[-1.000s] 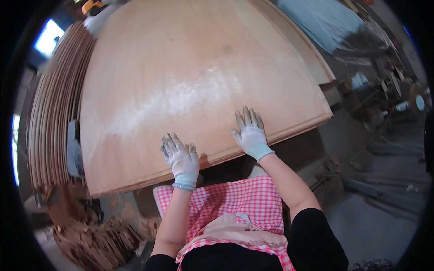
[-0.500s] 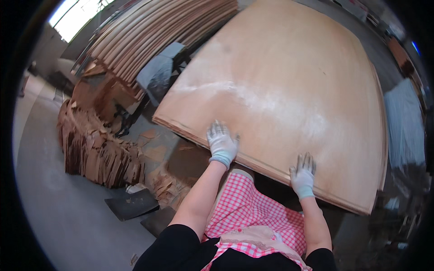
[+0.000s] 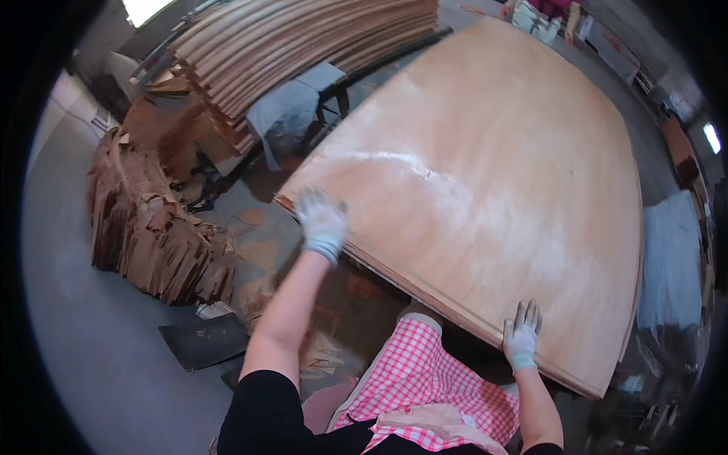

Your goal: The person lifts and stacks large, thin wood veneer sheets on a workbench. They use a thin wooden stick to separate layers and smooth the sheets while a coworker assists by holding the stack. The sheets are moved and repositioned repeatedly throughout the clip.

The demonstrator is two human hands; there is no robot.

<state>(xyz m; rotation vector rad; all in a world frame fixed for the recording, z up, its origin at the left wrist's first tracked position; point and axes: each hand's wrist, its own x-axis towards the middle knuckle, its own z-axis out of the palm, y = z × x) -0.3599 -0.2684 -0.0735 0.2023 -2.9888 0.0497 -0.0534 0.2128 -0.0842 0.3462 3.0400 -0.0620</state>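
A broad stack of thin pale wood veneer sheets (image 3: 485, 189) spreads out in front of me, its layered near edge facing my body. My left hand (image 3: 322, 220), in a white work glove, lies over the left part of that edge with the fingers stretched out, slightly blurred. Farther right, my right hand (image 3: 522, 334), gloved the same way, rests at the near edge with its fingers extended over the top sheet. Neither hand grips anything that I can see. A pink checked apron (image 3: 409, 356) hangs below the stack.
Torn brown veneer scraps (image 3: 159, 235) are heaped at the left. Behind them stands a tall pile of curved sheets (image 3: 303, 53). A cloth-covered stool (image 3: 292, 106) sits beside the stack. Plastic-wrapped material (image 3: 671, 265) is at the right. Another person (image 3: 557, 11) stands at the far end.
My left hand has slid left along the near edge toward the stack's left corner. The right hand stays near the edge at the right. Another person has come into view at the far end.
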